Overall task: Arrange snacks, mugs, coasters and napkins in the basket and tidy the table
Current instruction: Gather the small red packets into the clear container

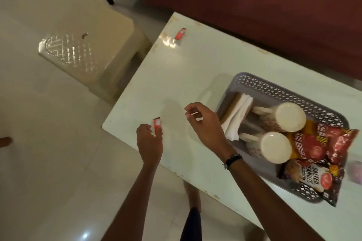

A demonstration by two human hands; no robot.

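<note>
A grey perforated basket (274, 86) stands on the white table (195, 68) at the right. Inside it are two white mugs (290, 117) (274, 147) turned bottom-up, white napkins (238, 115) over brown coasters (236, 101), and snack packets: a red and yellow one (337, 143) and salted peanuts (311, 178). My left hand (149, 143) grips a small red wrapper (157, 123) near the table's left edge. To the right of it, just left of the basket, my right hand (203, 123) hovers with curled fingers apart. A second red wrapper (180, 33) lies at the table's far corner.
A cream plastic stool (84, 51) stands on the tiled floor left of the table. A dark red sofa (254, 6) runs along the table's far side. My legs show below the table's near edge.
</note>
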